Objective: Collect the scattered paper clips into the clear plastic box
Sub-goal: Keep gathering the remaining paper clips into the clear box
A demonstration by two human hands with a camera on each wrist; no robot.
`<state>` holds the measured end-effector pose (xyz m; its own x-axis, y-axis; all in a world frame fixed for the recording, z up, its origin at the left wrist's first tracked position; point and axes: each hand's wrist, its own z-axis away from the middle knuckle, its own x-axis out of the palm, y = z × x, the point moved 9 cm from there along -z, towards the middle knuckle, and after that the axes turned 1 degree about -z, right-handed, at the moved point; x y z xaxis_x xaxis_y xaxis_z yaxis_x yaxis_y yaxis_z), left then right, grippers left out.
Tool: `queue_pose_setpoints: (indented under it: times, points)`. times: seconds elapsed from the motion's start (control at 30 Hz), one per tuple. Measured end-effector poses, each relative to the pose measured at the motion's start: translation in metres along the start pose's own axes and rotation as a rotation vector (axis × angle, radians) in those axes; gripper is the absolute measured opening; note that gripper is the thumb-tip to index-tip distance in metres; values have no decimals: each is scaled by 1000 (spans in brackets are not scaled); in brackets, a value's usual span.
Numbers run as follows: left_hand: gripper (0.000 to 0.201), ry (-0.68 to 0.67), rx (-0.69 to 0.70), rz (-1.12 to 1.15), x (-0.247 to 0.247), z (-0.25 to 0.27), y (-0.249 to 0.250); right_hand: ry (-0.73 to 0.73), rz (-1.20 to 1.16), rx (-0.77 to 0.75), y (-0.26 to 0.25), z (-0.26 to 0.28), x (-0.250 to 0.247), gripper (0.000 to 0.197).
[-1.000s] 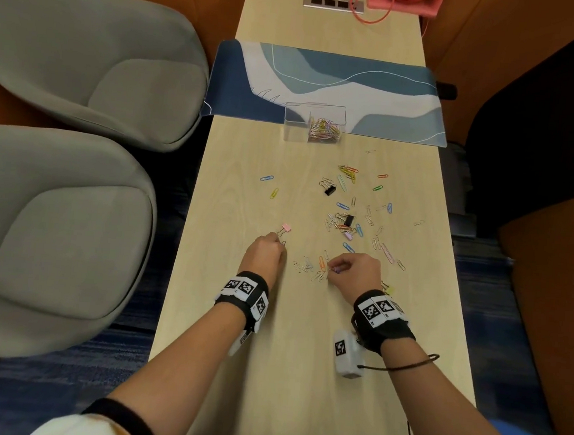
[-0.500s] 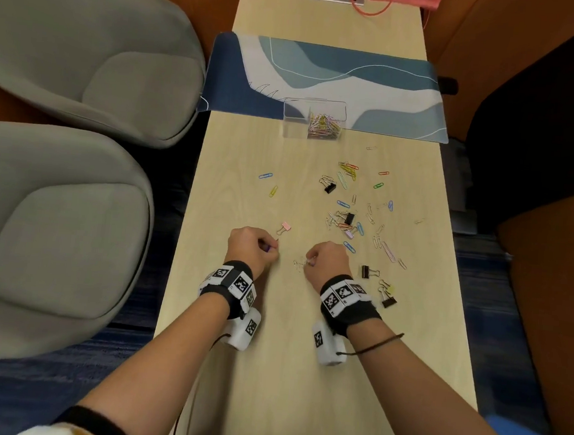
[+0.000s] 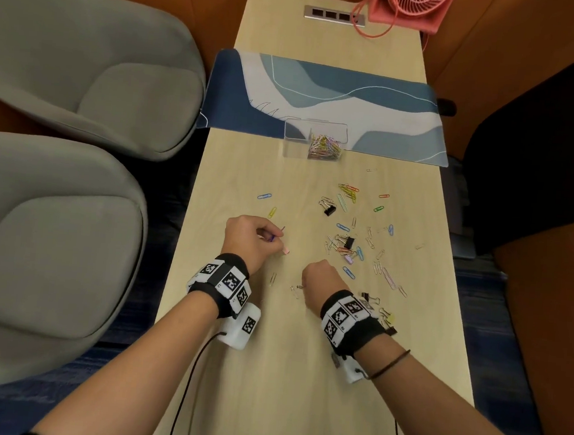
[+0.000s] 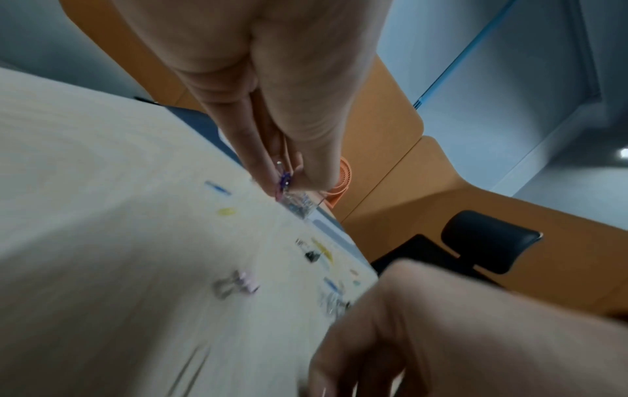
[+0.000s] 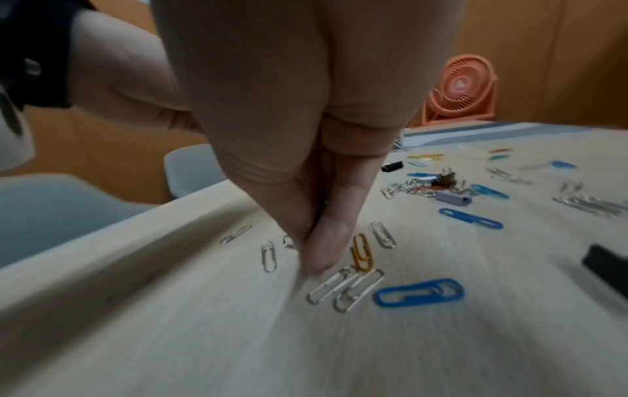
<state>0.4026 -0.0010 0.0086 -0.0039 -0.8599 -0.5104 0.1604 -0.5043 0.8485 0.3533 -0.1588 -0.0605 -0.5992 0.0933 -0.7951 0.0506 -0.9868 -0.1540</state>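
Observation:
Coloured and silver paper clips [image 3: 343, 247] lie scattered over the wooden table [image 3: 299, 390]. The clear plastic box [image 3: 295, 139] stands on the front edge of the blue mat, with a heap of clips [image 3: 323, 148] in its right half. My left hand [image 3: 267, 235] is raised slightly and pinches a purple clip [image 3: 278, 232] [image 4: 284, 179] between thumb and fingers. My right hand [image 3: 304, 285] [image 5: 314, 257] is curled with its fingertips pinched together on the table among silver clips [image 5: 268, 255], and a clip end sticks out of the fist. A gold clip [image 5: 362, 253] and a blue clip [image 5: 418, 292] lie beside it.
Black binder clips [image 3: 329, 209] and a pink one [image 3: 285, 251] are mixed in with the paper clips. A blue desk mat [image 3: 322, 96] crosses the table, with a coral fan [image 3: 409, 3] and socket strip [image 3: 334, 15] beyond it. Two grey chairs [image 3: 54, 233] stand to the left.
My left hand has picked a purple clip off the table and holds it up. My right hand has moved left, from the coloured clips to the silver ones near the table's middle.

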Motion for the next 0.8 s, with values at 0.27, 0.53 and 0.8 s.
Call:
queue_pose_setpoints:
  times: [0.27, 0.53, 0.8]
  points:
    - [13, 13, 133, 110, -12, -66, 65, 5, -969, 92, 67, -10, -62, 10]
    - [10, 67, 281, 97, -3, -157, 115, 482, -1247, 26, 114, -58, -208, 15]
    - [13, 13, 269, 25, 54, -225, 121, 721, -1009, -89, 118, -120, -280, 2]
